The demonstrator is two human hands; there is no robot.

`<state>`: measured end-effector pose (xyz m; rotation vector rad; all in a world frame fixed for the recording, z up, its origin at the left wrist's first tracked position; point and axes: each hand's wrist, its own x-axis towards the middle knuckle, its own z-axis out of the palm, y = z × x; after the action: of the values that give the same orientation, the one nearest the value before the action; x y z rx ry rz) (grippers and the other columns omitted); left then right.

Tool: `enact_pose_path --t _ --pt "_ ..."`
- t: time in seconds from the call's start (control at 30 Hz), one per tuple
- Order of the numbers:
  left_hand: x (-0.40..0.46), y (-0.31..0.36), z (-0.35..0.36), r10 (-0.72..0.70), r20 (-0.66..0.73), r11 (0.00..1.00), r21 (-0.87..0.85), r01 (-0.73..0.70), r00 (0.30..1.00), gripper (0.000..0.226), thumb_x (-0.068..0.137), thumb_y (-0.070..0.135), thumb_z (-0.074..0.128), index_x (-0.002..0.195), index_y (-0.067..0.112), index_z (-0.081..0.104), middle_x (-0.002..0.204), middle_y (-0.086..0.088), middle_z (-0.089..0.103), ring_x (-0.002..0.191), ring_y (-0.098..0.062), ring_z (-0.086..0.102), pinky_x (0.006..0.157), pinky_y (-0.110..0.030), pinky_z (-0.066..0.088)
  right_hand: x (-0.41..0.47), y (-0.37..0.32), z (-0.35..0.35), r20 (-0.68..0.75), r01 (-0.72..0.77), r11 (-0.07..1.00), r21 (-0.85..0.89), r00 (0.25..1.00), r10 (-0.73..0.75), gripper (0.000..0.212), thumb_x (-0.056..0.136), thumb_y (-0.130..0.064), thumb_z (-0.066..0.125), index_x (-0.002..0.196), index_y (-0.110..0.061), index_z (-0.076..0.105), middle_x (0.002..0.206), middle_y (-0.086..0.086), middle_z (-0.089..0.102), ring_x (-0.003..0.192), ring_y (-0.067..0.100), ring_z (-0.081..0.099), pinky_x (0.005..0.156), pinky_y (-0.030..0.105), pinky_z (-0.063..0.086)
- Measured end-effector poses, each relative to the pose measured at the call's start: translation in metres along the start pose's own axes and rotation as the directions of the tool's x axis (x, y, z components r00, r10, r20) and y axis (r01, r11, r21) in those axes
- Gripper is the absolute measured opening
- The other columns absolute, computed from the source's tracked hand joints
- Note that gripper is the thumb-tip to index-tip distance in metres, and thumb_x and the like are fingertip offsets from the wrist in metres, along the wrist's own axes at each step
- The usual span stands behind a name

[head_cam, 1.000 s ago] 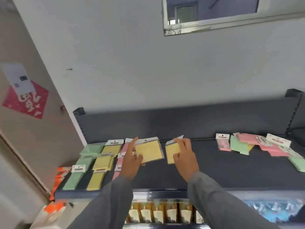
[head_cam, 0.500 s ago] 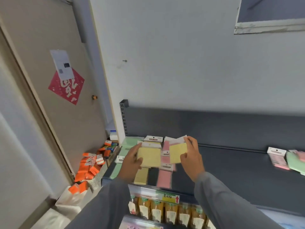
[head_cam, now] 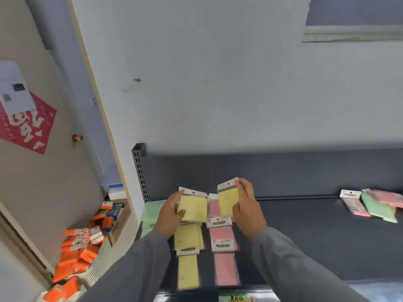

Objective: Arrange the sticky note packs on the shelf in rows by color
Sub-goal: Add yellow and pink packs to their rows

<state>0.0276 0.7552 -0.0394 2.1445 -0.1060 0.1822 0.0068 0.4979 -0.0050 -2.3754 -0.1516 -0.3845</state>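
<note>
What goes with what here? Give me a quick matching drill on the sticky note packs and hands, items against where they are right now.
Items:
1. left hand
2. right hand
3. pink row
4. loose pile

Places:
A. far right of the shelf
B. holds the smaller yellow pack
C. lies right of the yellow row
D. holds the larger yellow pack

Pairs: 1-D, 2-B, 3-C, 4-A

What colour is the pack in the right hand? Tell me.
Yellow, with a white header card: the pack in the right hand, head view.
</note>
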Motion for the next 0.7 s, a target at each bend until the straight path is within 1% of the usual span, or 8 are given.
enact_pose_path --t 0.07,0.1,0.2,0.3,0.4,0.5,0.6,0.7 --pt "0.018 -0.012 0.008 -0.006 0.006 0.998 0.062 0.006 1.0 0.064 0.093 0.001 0.062 0.149 0.023 0.04 0.152 0.005 0.041 0.133 -0.008 0.04 0.112 -0.024 0.031 0.012 -0.002 0.011 -0.038 -0.006 1.0 0.029 0.999 0.008 0.064 0.087 0.005 0.043 0.142 -0.026 0.033 0.147 -0.021 0.022 0.072 0.015 0.062 0.068 0.042 0.055" --pt "0.026 -0.018 0.01 -0.023 0.002 0.986 0.163 0.022 1.0 0.063 0.094 0.008 0.062 0.15 0.023 0.038 0.155 0.003 0.04 0.136 -0.014 0.04 0.113 -0.029 0.031 0.016 -0.003 0.017 -0.055 -0.029 0.998 0.056 0.998 0.032 0.064 0.088 0.005 0.044 0.144 -0.024 0.034 0.147 -0.02 0.023 0.077 0.012 0.062 0.07 0.039 0.055" --pt "0.037 -0.036 0.013 -0.075 0.036 0.815 0.578 0.04 0.997 0.061 0.093 0.038 0.061 0.149 0.026 0.039 0.16 0.005 0.031 0.142 -0.023 0.031 0.11 -0.044 0.03 0.023 -0.004 0.04 0.008 -0.121 0.974 0.19 0.992 0.122 0.062 0.091 0.007 0.046 0.147 -0.018 0.036 0.145 -0.017 0.026 0.103 -0.002 0.055 0.085 0.024 0.053" --pt "0.042 -0.043 0.012 -0.089 0.066 0.749 0.662 0.023 0.994 0.053 0.09 0.054 0.058 0.137 0.03 0.055 0.16 0.005 0.027 0.143 -0.025 0.026 0.11 -0.049 0.026 0.032 -0.009 0.06 0.118 -0.151 0.951 0.271 0.985 0.123 0.064 0.092 0.007 0.047 0.149 -0.019 0.036 0.147 -0.013 0.028 0.114 0.011 0.055 0.092 0.032 0.055" --pt "0.042 -0.052 0.007 -0.044 0.08 0.731 0.682 -0.022 0.996 0.046 0.091 0.055 0.055 0.131 0.033 0.061 0.158 0.005 0.029 0.144 -0.025 0.023 0.112 -0.051 0.019 0.041 -0.016 0.084 0.218 -0.155 0.95 0.27 0.971 0.097 0.06 0.094 0.007 0.049 0.149 -0.015 0.037 0.15 -0.011 0.027 0.109 0.013 0.056 0.088 0.027 0.056" --pt "0.045 -0.058 -0.003 -0.001 0.083 0.679 0.732 -0.061 0.997 0.035 0.095 0.045 0.05 0.124 0.034 0.066 0.158 0.007 0.03 0.144 -0.024 0.023 0.112 -0.052 0.017 0.046 -0.025 0.106 0.278 -0.157 0.958 0.242 0.957 0.086 0.06 0.095 0.005 0.051 0.15 -0.013 0.036 0.147 -0.013 0.026 0.125 0.017 0.051 0.099 0.032 0.053" --pt "0.04 -0.067 -0.014 0.025 0.048 0.69 0.722 -0.052 0.999 0.034 0.095 0.026 0.05 0.124 0.035 0.064 0.155 0.009 0.033 0.145 -0.021 0.024 0.112 -0.049 0.016 0.05 -0.028 0.12 0.309 -0.111 0.99 0.087 0.948 0.08 0.058 0.097 -0.001 0.05 0.151 -0.011 0.034 0.154 -0.007 0.025 0.133 0.016 0.045 0.108 0.022 0.04" --pt "0.035 -0.073 -0.022 0.062 0.036 0.704 0.707 -0.069 0.997 0.038 0.087 0.018 0.058 0.121 0.034 0.066 0.147 0.006 0.046 0.141 -0.02 0.035 0.112 -0.049 0.021 0.053 -0.029 0.127 0.312 -0.026 0.992 -0.124 0.948 0.063 0.057 0.099 -0.014 0.051 0.152 -0.013 0.03 0.159 -0.002 0.021 0.136 0.022 0.042 0.111 0.029 0.039"
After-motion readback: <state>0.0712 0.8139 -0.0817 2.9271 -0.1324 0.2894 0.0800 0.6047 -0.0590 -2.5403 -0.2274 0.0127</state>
